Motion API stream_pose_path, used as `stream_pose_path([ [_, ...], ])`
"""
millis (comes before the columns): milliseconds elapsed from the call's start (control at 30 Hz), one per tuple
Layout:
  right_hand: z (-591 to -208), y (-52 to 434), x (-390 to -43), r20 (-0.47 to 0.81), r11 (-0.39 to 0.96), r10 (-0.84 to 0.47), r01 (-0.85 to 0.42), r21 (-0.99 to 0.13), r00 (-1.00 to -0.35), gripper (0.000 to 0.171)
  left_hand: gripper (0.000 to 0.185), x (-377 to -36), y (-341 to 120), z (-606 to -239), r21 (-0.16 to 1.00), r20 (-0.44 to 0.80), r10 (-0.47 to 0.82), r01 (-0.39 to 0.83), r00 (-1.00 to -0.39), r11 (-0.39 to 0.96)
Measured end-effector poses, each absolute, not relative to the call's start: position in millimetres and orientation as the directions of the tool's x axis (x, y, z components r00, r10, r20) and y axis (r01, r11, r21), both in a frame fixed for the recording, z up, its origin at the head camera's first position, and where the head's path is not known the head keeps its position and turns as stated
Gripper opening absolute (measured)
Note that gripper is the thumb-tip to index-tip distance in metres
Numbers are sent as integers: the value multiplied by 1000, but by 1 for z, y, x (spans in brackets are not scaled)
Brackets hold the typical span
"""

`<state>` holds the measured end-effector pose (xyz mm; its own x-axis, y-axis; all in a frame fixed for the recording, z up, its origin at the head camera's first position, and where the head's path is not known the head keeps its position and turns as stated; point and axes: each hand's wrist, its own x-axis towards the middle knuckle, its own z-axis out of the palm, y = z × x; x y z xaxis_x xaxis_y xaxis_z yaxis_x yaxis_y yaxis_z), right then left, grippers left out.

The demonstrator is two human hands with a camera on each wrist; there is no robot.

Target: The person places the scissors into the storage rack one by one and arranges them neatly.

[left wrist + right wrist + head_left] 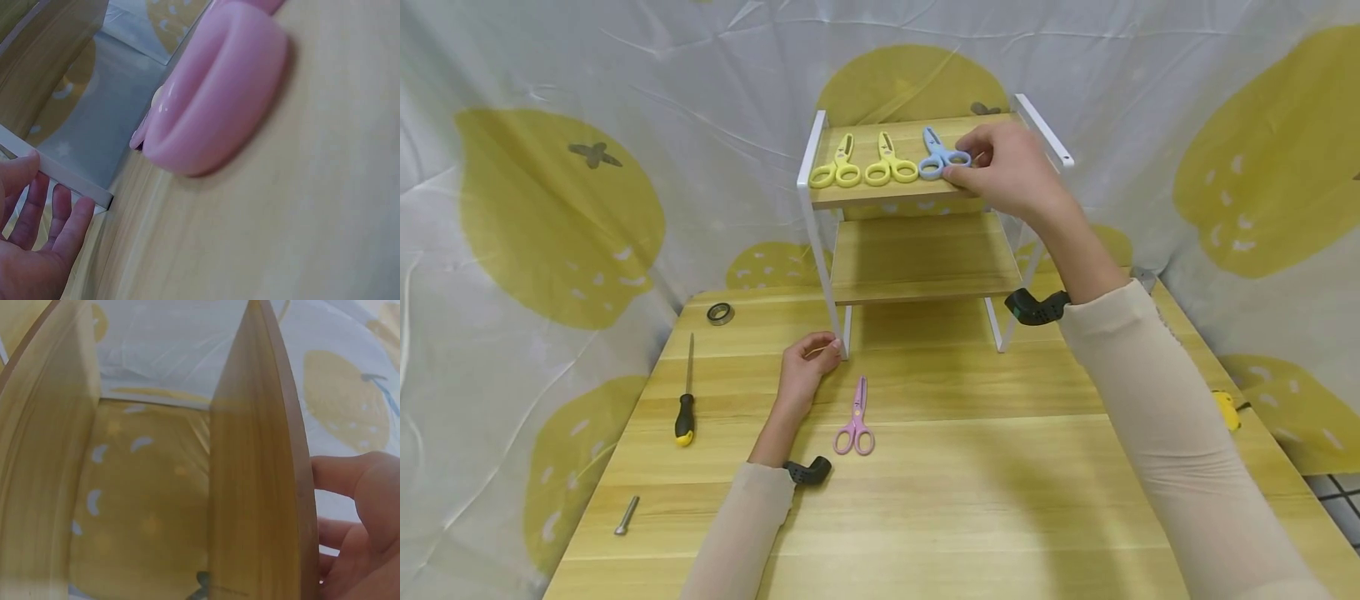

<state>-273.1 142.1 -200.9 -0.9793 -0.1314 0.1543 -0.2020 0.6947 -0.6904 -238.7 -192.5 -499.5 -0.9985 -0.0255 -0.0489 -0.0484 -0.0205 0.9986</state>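
A small two-tier shelf (pixel 925 302) with wooden boards and a white metal frame stands on the table. On its top board lie two pairs of yellow scissors (pixel 836 167) and a pair of blue scissors (pixel 934 158), side by side. My right hand (pixel 1011 167) pinches the blue scissors by the handle loops; the top board hides them in the right wrist view. Low on the shelf's left leg (pixel 69 178), my left hand (pixel 806 367) grips the white frame between thumb and fingers. Pink scissors (pixel 857 421) lie on the table beside that hand, blades pointing toward the shelf.
Along the table's left side lie a bearing ring (pixel 720 314), a black-and-yellow screwdriver (pixel 685 412) and a metal bolt (pixel 627 516). A yellow object (pixel 1227 410) sits at the right edge. Behind the table hangs a fabric curtain (pixel 715 125) with a yellow fruit print.
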Motion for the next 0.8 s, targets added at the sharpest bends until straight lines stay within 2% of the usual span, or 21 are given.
stream_pose_path([
  [233, -200, 145, -270, 164, 715, -135, -210, -667, -977, 59, 35, -239, -191, -500, 999, -44, -28, -44, -999, -12],
  [400, -201, 148, -266, 185, 692, -112, -210, -690, -976, 61, 32, -239, -191, -498, 997, -69, -16, -68, -998, -26],
  [633, -210, 156, -244, 283, 607, -63, -261, -750, -957, 55, 34, -239, -191, -499, 997, -63, -18, -62, -998, -43],
  [800, -225, 160, -218, 392, 539, -54, -357, -763, -918, 50, 36, -239, -190, -499, 998, -57, -32, -56, -998, -30],
])
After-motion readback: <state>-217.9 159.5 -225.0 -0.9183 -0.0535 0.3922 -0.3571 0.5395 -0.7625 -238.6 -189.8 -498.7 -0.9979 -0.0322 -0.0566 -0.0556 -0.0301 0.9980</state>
